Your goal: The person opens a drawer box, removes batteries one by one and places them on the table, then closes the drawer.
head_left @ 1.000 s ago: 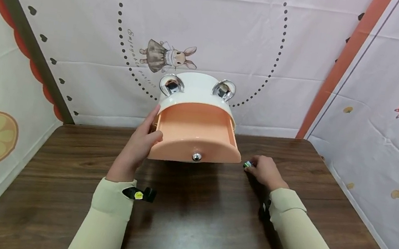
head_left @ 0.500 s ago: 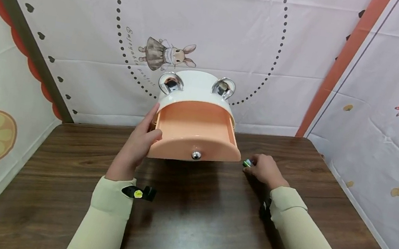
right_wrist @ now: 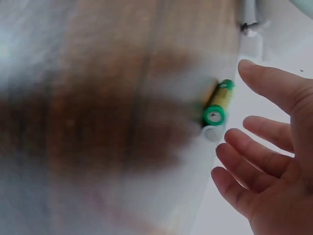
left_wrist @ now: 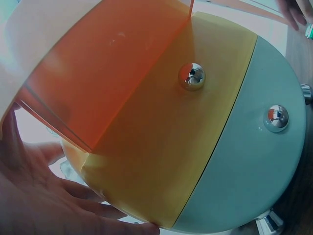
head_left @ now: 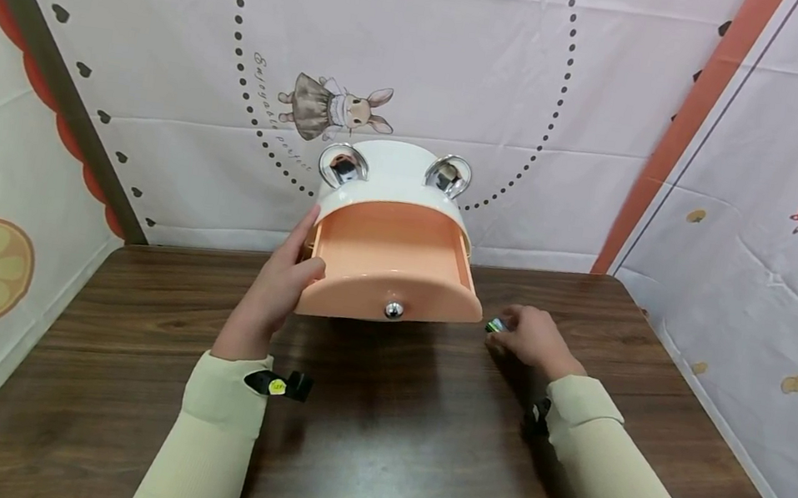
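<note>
A white desktop drawer cabinet (head_left: 398, 166) with two chrome eyes stands at the back of the table. Its peach top drawer (head_left: 385, 298) is pulled out, and no object shows inside. Beneath are a yellow drawer (left_wrist: 161, 132) and a green drawer (left_wrist: 239, 147), both closed. My left hand (head_left: 275, 292) rests along the cabinet's left side, fingers extended, thumb by the drawer's front corner. Right of the cabinet, my right hand (head_left: 533, 339) is beside a green-and-gold battery (right_wrist: 220, 103), fingers spread and apart from it. A pale round end (right_wrist: 212, 133) shows under that battery; its kind is unclear.
The dark wooden table (head_left: 358, 445) reaches the printed cloth walls (head_left: 469, 65) at the back and both sides. Chrome feet (left_wrist: 270, 223) support the cabinet. Each wrist wears a black strap (head_left: 275, 385).
My right hand and forearm have shifted slightly to the right, while the battery stays in place. The left hand and the pulled-out drawer look the same.
</note>
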The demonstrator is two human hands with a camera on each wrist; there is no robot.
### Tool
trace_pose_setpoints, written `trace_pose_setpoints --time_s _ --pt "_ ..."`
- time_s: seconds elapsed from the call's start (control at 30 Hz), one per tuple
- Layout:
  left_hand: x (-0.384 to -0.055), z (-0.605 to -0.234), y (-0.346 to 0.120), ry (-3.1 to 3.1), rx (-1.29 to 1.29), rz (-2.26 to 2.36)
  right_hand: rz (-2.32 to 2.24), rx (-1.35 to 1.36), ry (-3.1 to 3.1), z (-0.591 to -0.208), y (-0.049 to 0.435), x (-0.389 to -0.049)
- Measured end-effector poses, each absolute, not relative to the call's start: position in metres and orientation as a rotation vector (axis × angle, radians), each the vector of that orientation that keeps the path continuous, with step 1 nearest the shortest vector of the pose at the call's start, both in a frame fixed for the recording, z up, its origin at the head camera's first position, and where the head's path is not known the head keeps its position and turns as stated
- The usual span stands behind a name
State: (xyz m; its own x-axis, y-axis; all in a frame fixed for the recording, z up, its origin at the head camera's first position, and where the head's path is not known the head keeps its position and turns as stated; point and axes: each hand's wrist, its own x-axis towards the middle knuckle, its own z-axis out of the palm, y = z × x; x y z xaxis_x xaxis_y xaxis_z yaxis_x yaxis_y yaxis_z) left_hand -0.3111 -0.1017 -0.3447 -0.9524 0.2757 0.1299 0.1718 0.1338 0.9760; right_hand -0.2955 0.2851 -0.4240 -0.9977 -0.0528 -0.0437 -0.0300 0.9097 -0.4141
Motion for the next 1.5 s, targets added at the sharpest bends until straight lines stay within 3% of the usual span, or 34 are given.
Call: trace_pose_setpoints --time_s 0.97,1.5 --pt "-0.31 -0.343 -0.103 2.298 0.438 1.962 -1.511 -0.188 2.839 -0.303 0.232 -0.277" --pt "-0.311 -0.346 -0.103 2.29 0.449 1.968 -1.281 -0.618 2.759 -0.257 0.199 -0.271"
